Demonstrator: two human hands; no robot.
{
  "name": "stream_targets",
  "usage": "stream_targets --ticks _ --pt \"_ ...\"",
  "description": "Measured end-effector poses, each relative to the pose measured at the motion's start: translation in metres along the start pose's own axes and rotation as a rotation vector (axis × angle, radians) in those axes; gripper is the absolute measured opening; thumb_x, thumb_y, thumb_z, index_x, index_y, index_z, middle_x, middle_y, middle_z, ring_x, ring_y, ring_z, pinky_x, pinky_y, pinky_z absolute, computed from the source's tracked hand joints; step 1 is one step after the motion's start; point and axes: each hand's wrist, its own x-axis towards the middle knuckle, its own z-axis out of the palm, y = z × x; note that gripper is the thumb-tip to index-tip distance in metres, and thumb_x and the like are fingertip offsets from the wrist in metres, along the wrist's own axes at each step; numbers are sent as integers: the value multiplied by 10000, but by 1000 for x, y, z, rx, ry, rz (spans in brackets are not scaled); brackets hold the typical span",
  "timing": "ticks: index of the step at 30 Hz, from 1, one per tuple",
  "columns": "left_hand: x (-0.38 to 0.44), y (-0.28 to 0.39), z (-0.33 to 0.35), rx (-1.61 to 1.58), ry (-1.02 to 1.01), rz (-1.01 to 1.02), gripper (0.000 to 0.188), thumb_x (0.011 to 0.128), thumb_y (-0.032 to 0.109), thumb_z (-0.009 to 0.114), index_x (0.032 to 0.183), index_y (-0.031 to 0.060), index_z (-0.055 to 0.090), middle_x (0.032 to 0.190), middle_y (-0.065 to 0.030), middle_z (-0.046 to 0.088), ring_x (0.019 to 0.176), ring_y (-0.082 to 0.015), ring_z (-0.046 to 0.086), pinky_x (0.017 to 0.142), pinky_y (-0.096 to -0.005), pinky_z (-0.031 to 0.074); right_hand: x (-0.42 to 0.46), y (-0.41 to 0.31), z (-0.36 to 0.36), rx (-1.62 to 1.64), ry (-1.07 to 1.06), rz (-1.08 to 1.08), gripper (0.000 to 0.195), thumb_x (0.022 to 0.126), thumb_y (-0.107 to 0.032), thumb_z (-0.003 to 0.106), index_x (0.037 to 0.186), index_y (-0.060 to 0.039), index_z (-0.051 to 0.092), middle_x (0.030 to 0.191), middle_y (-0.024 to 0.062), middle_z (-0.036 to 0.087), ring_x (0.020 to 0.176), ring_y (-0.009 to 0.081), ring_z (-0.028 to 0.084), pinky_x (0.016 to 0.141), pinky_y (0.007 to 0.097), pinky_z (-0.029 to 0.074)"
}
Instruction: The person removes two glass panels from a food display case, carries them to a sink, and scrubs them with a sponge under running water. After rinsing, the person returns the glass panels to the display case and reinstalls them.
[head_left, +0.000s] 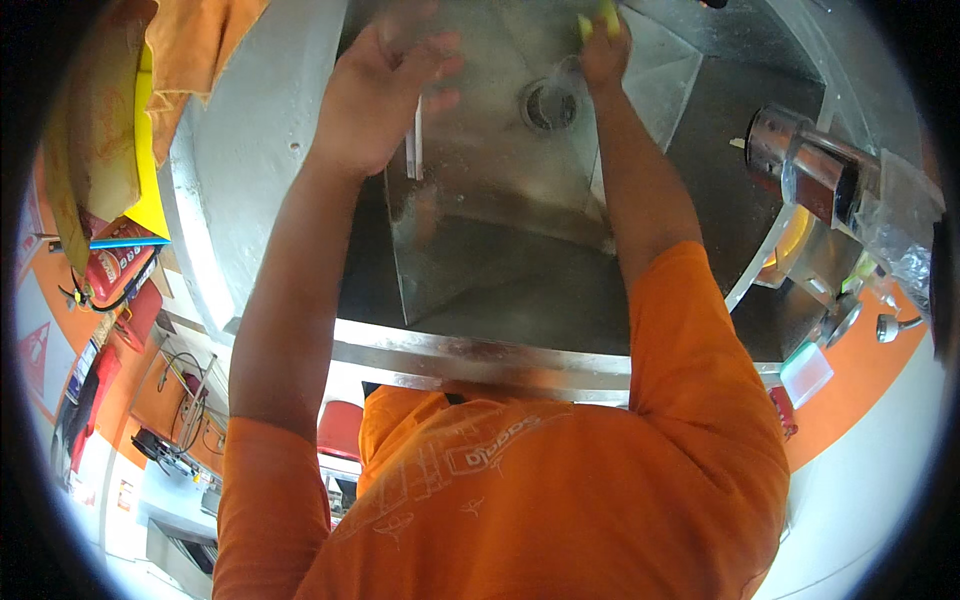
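Observation:
Below me is a stainless steel sink (495, 187) with a round drain (551, 105) in its floor. Over its left side hovers my left hand (379, 94), blurred, its fingers apart and nothing visible in them. My right hand (606, 60) is at the far right part of the basin, beyond the drain. Its fingers are closed around a small yellow item (609, 19), mostly hidden by the hand and cut off by the top edge; I cannot tell what it is.
A metal ledge (247, 150) runs along the left, with an orange cloth (199, 45) at its far end. A fire extinguisher (116, 266) stands further left. At the right are a shiny metal cylinder (780, 142) and a clear plastic bag (900, 217). The sink's front rim (480, 360) borders my body.

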Motion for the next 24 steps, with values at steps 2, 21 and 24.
stream_targets --ticks 2,21,24 --pt "-1 -6 -2 -8 21 -1 451 1012 150 572 1422 36 420 1275 -165 617 1140 -284 635 914 -413 569 -36 34 -9 -269 176 124 385 980 -300 536 1203 8 596 1228 243 590 1189 396 534 1016 500 391" --pt "-3 -2 -1 -28 60 -41 461 1010 125 555 1428 16 395 1301 -180 600 1147 -273 633 904 -394 581 -217 -108 8 -134 -190 -597 511 912 -223 561 1351 26 483 1345 297 478 1262 516 434 1123 569 291" --pt "0 -12 -10 -46 43 -25 507 985 143 587 1430 -2 392 1291 -182 603 1120 -234 637 881 -353 585 -239 -3 -23 -52 -144 -102 514 937 -215 550 1375 40 465 1352 305 486 1252 480 475 1096 523 357"
